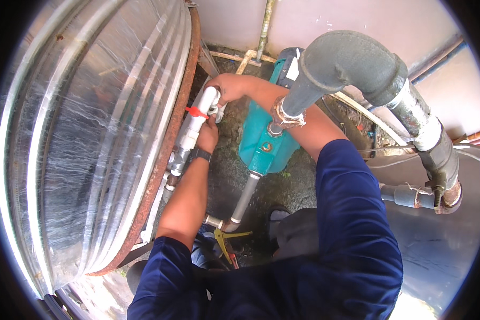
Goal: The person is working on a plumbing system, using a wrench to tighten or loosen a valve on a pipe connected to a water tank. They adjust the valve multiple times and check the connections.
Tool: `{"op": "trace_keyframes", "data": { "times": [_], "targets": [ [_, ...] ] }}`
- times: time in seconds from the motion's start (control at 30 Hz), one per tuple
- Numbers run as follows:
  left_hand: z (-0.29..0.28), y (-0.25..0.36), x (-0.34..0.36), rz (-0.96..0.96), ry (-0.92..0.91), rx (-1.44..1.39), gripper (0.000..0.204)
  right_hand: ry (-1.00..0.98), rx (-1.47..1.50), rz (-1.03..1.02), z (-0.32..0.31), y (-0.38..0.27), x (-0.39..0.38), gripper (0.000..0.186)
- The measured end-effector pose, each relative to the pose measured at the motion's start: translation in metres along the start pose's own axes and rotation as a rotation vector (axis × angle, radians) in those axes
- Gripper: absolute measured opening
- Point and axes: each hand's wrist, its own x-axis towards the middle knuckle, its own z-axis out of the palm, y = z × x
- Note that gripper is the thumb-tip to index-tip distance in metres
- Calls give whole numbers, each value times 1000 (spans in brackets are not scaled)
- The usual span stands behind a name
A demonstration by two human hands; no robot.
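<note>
A white plastic pipe (pixel 188 138) with an elbow (pixel 210 95) at its far end runs along the rusty rim of the big metal tank. A ball valve with a red handle (pixel 196 112) sits on this pipe, just short of the elbow. My right hand (pixel 228 88) reaches across from the right and is closed around the elbow's far side; its fingertips are partly hidden. My left hand (pixel 208 134), with a dark wristwatch, grips the pipe assembly from its right side below the elbow. Some of its fingers are hidden behind the white fittings.
A corrugated metal tank (pixel 90 133) fills the left. Right of my hands stands a teal water pump (pixel 266 144), with a thick grey pipe (pixel 352 58) arching above it. Yellow-handled pliers or a similar tool (pixel 222 240) lie low near my feet. A pale wall (pixel 373 16) closes the back.
</note>
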Motion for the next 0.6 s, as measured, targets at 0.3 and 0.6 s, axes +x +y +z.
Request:
{"op": "trace_keyframes", "data": {
  "times": [0.3, 0.6],
  "targets": [
    [-8, 12, -7, -45, -20, -31, 50, 14, 81, 124, -10, 1, -3, 64],
    [-2, 4, 0, 4, -47, -45, 51, -36, 151, 120, -12, 1, -4, 60]
  ]
}}
